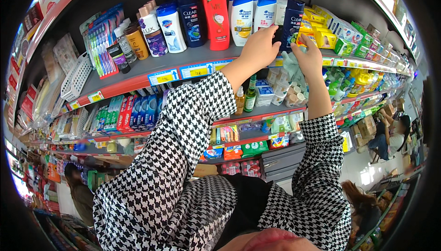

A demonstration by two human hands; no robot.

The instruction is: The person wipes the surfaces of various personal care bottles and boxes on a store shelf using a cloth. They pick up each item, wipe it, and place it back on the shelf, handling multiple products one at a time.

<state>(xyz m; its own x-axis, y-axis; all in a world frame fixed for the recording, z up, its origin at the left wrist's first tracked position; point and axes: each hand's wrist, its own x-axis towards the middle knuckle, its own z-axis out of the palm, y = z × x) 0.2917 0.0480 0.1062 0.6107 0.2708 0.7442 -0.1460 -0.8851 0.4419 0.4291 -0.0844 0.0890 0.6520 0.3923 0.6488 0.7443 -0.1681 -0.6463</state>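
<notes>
My left hand [259, 47] reaches over the shelf edge, thumb and index finger spread, beside a dark blue Clear shampoo bottle [292, 24]. My right hand [307, 56] holds a grey-green cloth [293, 68] that hangs below the shelf edge. Its fingertips are close to the base of that bottle; whether they touch it I cannot tell. Behind my left hand stand white Head & Shoulders bottles [242, 18] with blue caps. Further left are a red bottle [216, 18] with a gold cap, another Clear bottle [191, 18], a white Safeguard bottle [171, 29] and a Lux bottle [153, 36].
Yellow packs [325, 39] and boxed soaps [344, 47] line the shelf's right side. Toothbrush packs [103, 49] and a white basket [74, 79] are at its left. Toothpaste boxes [137, 110] and small bottles [250, 96] stand one shelf lower. A seated person [392, 137] is at right.
</notes>
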